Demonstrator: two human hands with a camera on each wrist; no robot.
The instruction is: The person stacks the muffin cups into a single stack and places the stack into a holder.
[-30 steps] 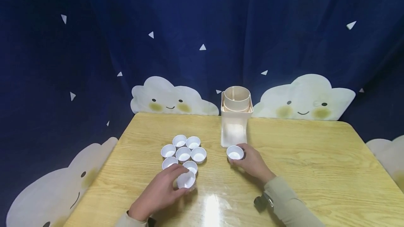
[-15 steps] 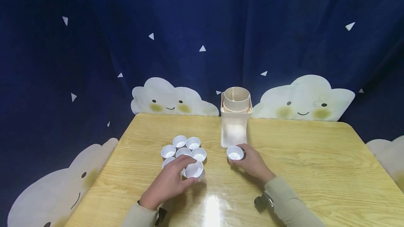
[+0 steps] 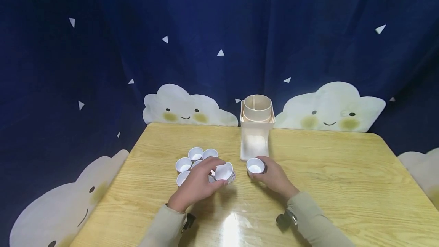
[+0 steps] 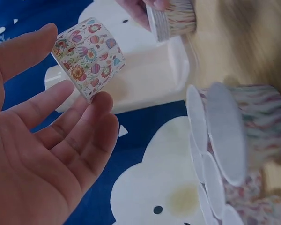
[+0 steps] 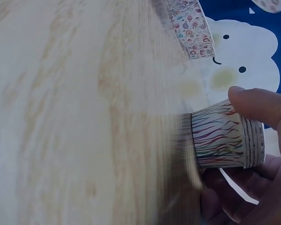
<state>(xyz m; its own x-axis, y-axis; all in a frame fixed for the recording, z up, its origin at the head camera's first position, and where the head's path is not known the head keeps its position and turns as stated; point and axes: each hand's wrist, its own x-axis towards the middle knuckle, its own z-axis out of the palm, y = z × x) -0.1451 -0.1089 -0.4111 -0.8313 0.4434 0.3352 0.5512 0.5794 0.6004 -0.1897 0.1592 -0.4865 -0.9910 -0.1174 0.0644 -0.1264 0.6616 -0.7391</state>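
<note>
Between thumb and fingers, my left hand (image 3: pixel 197 186) holds a small paper baking cup (image 3: pixel 224 171), tilted and off the table. Its flowered outside (image 4: pixel 91 58) shows in the left wrist view. To the right, my right hand (image 3: pixel 276 178) grips a short stack of paper baking cups (image 3: pixel 255 166) standing on the table. Wavy coloured stripes mark the stack's outer cup (image 5: pixel 218 136), and several rims are layered at its top. More white-lined baking cups (image 3: pixel 183 164) stand grouped on the table, partly hidden behind my left hand.
Behind the stack stands a beige holder (image 3: pixel 254 148) with a round open cylinder (image 3: pixel 257 108) on top. Wooden tabletop (image 3: pixel 329 170) extends to the right. A dark blue curtain (image 3: pixel 192 14) and cloud-shaped panels (image 3: pixel 185 106) border the far edge.
My left hand has lifted a baking cup from the group's near side and carried it right and forward, towards the stack. My right hand and the stack have stayed in place.
</note>
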